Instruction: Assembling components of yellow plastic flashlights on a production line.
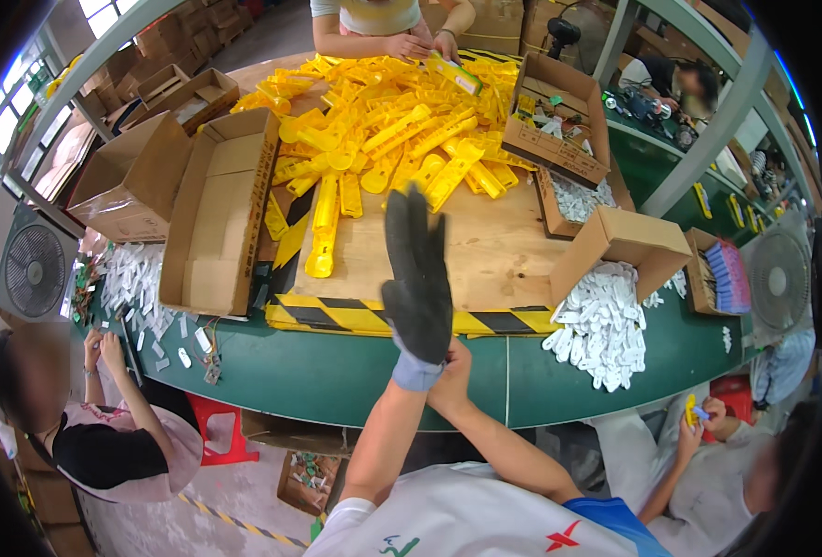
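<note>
My left hand (418, 283) is raised over the front of the wooden board (499, 251), fingers stretched upward and nothing in them. It wears a black work glove with a grey cuff (417, 371). At that wrist my bare right hand (452, 379) is closed on the glove's cuff, its fingertips partly hidden behind it. Beyond the glove lies a heap of yellow plastic casings (392, 130); a long yellow casing (323, 227) rests apart at its near left.
An open cardboard box (216, 218) stands left of the heap. White plastic parts (606, 325) spill from a tipped carton (624, 246) on the right. Striped tape (336, 316) edges the board above the green table (466, 371). Co-workers sit left and right; another person's hands (420, 45) work across the table.
</note>
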